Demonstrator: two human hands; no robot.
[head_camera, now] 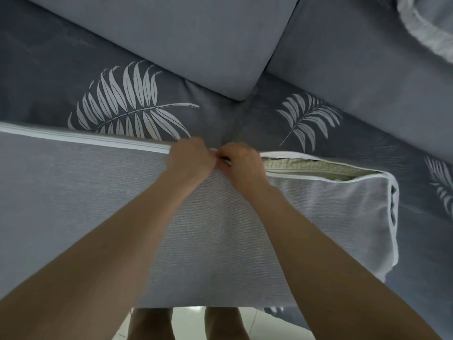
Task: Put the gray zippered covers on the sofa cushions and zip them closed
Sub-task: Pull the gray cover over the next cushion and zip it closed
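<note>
A large cushion in a gray zippered cover (103, 204) lies flat on the sofa seat in front of me. Along its far edge the zipper with white tape (81, 137) is closed on the left. To the right the seam gapes, and the greenish inner cushion (306, 166) shows through. My left hand (190, 158) grips the cover's edge at the zipper. My right hand (241, 160) pinches the cover at the same spot, touching the left hand. The zipper pull is hidden under my fingers.
The sofa seat (220, 119) wears a dark gray sheet printed with white leaves. Two gray back cushions (171, 40) (355, 62) lean behind it. A white frilled cloth (426, 25) lies at top right. My bare feet (186, 325) stand on pale floor tiles.
</note>
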